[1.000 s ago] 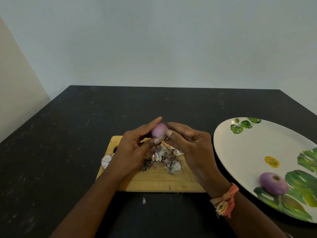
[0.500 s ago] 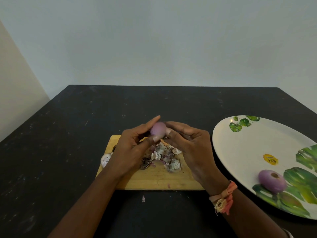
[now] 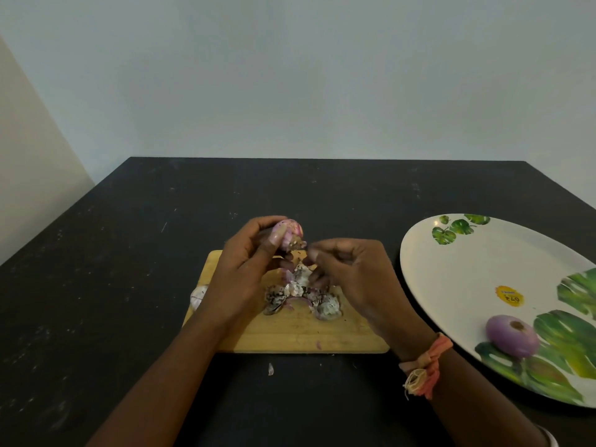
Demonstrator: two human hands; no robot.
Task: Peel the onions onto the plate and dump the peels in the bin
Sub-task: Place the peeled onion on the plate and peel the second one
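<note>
My left hand [image 3: 245, 269] grips a small, partly peeled purple onion [image 3: 290, 232] above the far side of the wooden cutting board [image 3: 290, 338]. My right hand [image 3: 351, 272] has its fingers curled, and its fingertips pinch the brown skin at the onion's lower end. A pile of dry peels [image 3: 301, 296] lies on the board under both hands. One peeled purple onion [image 3: 511, 337] rests on the near part of the big white plate [image 3: 467, 279] with green leaf print, at the right. No bin is in view.
The black table [image 3: 129, 253] holds everything. A pale round piece [image 3: 198, 296] lies at the board's left edge, half hidden by my left wrist. A small peel scrap [image 3: 271, 369] lies on the table in front of the board. A wall stands behind the table.
My left hand turned the onion so its root end faces my right hand. My right hand drew back from the top of the onion to its lower end and curled its fingers.
</note>
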